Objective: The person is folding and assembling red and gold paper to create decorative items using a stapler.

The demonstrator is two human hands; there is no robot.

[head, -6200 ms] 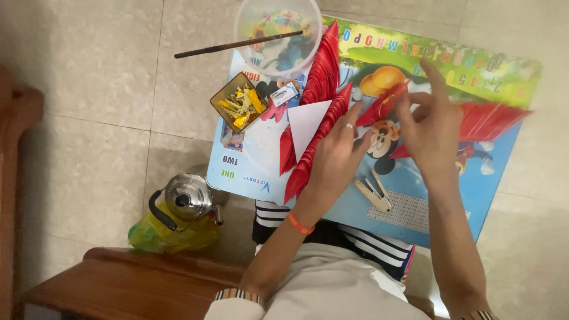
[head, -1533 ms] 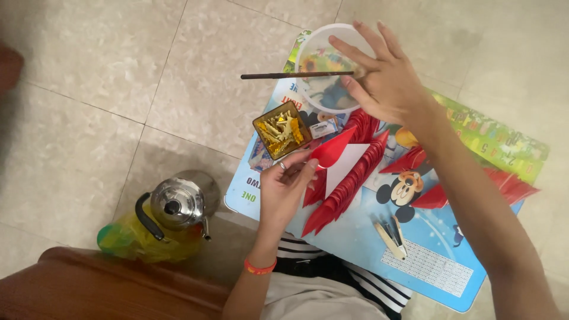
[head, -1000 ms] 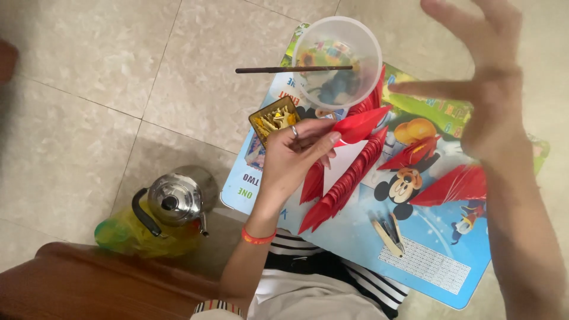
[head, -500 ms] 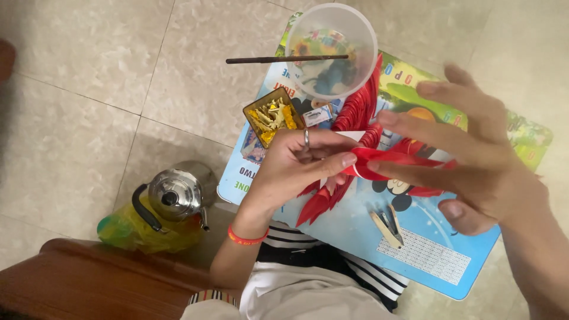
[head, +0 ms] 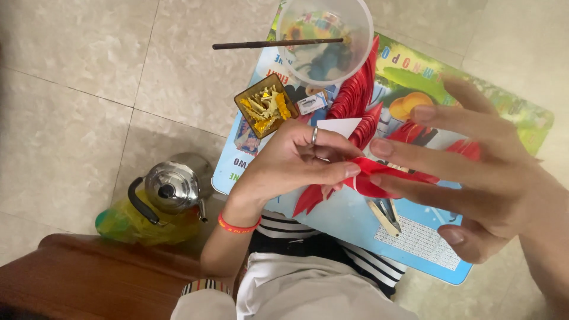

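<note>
Fingers of the left hand pinch a folded red paper piece above the colourful mat, while the right hand holds its far end with long fingers spread loosely, near the small box of yellow bits.

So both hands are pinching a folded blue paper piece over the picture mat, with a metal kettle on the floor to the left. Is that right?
Not quite: the head view shows the folded paper piece is red, not blue. The left hand and right hand do pinch it over the picture mat, and the metal kettle stands on the floor to the left.
</note>
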